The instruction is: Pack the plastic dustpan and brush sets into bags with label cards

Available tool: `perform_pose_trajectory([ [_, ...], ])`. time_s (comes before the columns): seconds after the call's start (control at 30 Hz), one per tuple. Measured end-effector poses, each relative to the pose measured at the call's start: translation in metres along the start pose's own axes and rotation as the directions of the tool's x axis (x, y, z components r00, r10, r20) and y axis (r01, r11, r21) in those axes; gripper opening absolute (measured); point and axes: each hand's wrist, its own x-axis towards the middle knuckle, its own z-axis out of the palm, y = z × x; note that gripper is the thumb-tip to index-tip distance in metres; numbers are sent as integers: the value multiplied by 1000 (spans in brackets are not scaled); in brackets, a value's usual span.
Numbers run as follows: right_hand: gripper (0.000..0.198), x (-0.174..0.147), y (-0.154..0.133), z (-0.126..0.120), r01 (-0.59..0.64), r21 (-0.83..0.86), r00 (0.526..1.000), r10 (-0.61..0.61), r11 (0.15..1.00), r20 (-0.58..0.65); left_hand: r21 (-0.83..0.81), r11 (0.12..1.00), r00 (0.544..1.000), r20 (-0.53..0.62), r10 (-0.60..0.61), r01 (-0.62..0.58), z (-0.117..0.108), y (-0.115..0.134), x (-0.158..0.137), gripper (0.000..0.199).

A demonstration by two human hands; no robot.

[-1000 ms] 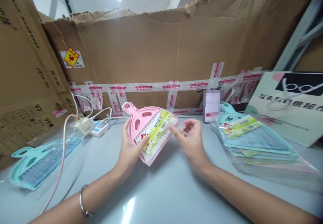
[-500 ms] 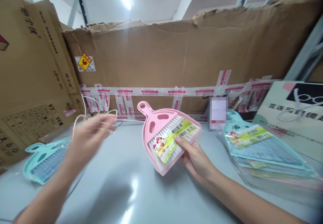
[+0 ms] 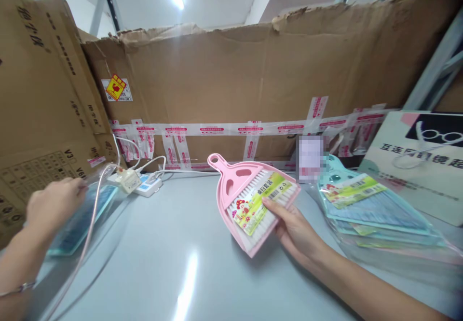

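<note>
My right hand (image 3: 294, 229) grips a pink dustpan (image 3: 241, 176) by its right edge, thumb on the printed card (image 3: 258, 205). A white-bristled brush (image 3: 285, 193) is nested in the pan, and the handle points up and left. On the left, my left hand (image 3: 58, 202) has its fingers curled together at the clear plastic bag around a teal dustpan set (image 3: 79, 224). The hand covers part of that set, its handle included. Several bagged teal sets (image 3: 390, 215) are stacked on the right.
A power strip (image 3: 148, 185) with a plugged-in charger (image 3: 127, 180) lies at the back left. A pale cable (image 3: 92, 219) runs forward across the table (image 3: 155, 244). Cardboard boxes (image 3: 217, 79) wall the back and left. A printed carton (image 3: 415, 166) stands at the right.
My left hand has moved left and down to the bagged teal set, which has shifted and turned. The pink dustpan, in my right hand, sits slightly further right and lower in view.
</note>
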Motion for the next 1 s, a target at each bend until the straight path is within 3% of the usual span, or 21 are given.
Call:
perform_pose_trajectory([
  [0.1, 36, 1, -6, -8, 25, 16, 999, -25, 1000, -26, 399, 917, 990, -121, 76, -21, -17, 5, -1, 23],
  [0.17, 40, 2, -10, -10, 52, 29, 998, -51, 998, -45, 447, 894, 954, -248, 169, -42, -22, 13, -4, 25],
  [0.23, 42, 3, -14, -12, 79, 40, 995, -77, 996, -58, 406, 881, 869, -313, 383, -242, -22, 23, -9, 22],
  [0.27, 43, 3, -16, -12, 94, 41, 994, -92, 995, -62, 372, 832, 789, -312, 529, -411, -20, 30, -13, 19],
  [0.3, 44, 3, -18, -13, 112, 40, 992, -109, 993, -71, 335, 733, 673, -295, 678, -592, -16, 36, -18, 16],
  [0.33, 45, 3, -21, -14, 130, 38, 989, -127, 991, -83, 302, 591, 528, -271, 805, -748, -11, 43, -23, 16],
  [0.4, 47, 4, -26, -16, 166, 37, 982, -162, 985, -102, 249, 281, 237, -194, 952, -927, 3, 58, -36, 24],
  [0.43, 48, 5, -28, -17, 184, 40, 978, -179, 982, -110, 220, 156, 127, -140, 982, -963, 10, 66, -43, 28],
  [0.47, 50, 6, -30, -18, 200, 46, 974, -194, 979, -114, 194, 77, 60, -93, 994, -978, 17, 74, -50, 29],
  [0.5, 51, 7, -31, -20, 214, 51, 971, -207, 976, -118, 172, 38, 30, -52, 998, -984, 24, 81, -56, 30],
  [0.57, 52, 8, -32, -22, 234, 56, 965, -225, 971, -133, 134, 31, 30, -11, 1000, -991, 36, 95, -66, 30],
  [0.7, 52, 10, -31, -24, 225, 52, 967, -216, 973, -138, 78, 83, 82, -13, 997, -994, 51, 114, -77, 28],
  [0.87, 49, 11, -31, -24, 212, 41, 968, -204, 976, -146, 49, 100, 100, 0, 995, -994, 63, 119, -83, 27],
  [0.9, 49, 11, -32, -24, 210, 41, 968, -202, 977, -151, 67, 134, 135, 7, 991, -989, 64, 118, -82, 29],
  [0.93, 49, 11, -33, -24, 207, 40, 968, -198, 978, -157, 98, 200, 202, 11, 979, -975, 64, 117, -80, 32],
  [1.0, 48, 11, -33, -24, 193, 33, 969, -185, 981, -166, 165, 403, 410, 10, 912, -900, 63, 121, -76, 34],
])
